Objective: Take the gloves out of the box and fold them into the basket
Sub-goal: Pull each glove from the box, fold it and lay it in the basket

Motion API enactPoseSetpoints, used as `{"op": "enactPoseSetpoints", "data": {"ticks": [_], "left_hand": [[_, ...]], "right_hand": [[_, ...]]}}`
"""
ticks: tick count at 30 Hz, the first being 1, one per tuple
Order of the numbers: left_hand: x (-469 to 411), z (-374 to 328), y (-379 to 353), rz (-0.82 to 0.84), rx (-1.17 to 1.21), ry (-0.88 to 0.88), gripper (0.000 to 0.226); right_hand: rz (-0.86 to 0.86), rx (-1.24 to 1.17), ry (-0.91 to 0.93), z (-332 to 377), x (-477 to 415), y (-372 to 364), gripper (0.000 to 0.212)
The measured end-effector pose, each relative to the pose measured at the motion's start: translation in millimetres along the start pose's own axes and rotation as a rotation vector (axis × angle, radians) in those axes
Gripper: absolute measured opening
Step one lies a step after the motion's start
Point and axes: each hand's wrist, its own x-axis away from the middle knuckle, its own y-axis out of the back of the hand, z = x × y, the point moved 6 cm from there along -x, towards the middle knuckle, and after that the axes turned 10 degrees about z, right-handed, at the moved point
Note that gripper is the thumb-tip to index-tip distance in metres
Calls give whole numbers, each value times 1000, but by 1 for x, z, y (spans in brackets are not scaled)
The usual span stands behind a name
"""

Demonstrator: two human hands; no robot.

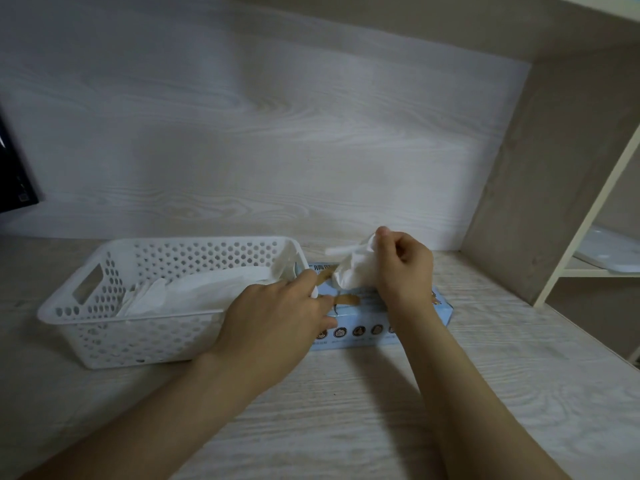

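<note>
1. Pinched between the thumb and curled fingers of the right hand (403,268), a crumpled white glove (353,271) is held just above the slot in the top of the box (374,327). Its lower end reaches down to the opening, so it cannot be told whether it has been fully freed.
2. The left hand (273,317) is laid on the box top beside the slot, with its fingers fairly straight and nothing plainly gripped. The box is judged to be steadied by it.
3. The basket (114,337) lies to the left of the held glove, just beside the box's left end. Its long axis runs left to right, roughly in line with the box. The left hand is the nearer to it, so the glove would have to be carried leftward past that hand.
4. The glove is thin, limp and film-like, and is bunched into creases. Flattening is judged necessary before any fold.
5. The basket is made of rigid white plastic, pierced with round holes and a handle cut-out. Flat folded gloves (194,289) are stacked inside it.
6. The box is made of pale blue card, printed with round icons along its front.
</note>
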Motion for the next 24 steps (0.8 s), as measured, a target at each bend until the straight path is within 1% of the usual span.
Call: {"op": "enactPoseSetpoints", "data": {"ticks": [4,7,9,10,12,15,17,21,22,24], "left_hand": [[0,0,-1,31,9,-2,19],[0,0,-1,26,3,-3,18],[0,0,-2,13,6,-7,19],[0,1,-2,9,8,-11,19],[1,0,-2,7,6,-18,20],[0,0,-1,-9,4,-27,21],[0,-1,-2,-28,2,-33,21],[3,0,-5,-37,-8,-29,30],[4,1,-3,-36,9,-24,32],[5,1,6,-56,68,-5,45]], "right_hand": [[-142,-218,-31,-2,1,10,39],[-281,-451,-150,-12,-1,15,44],[-335,-534,-177,-11,-1,21,48],[-359,-531,-146,-7,-1,26,46],[-408,-498,-34,9,3,39,32],[-450,-476,67,28,9,50,28],[-381,-475,77,32,10,46,29],[-119,-421,-7,30,8,20,34],[-60,-397,-33,30,9,13,31],[30,-395,-91,32,13,2,19]]}}
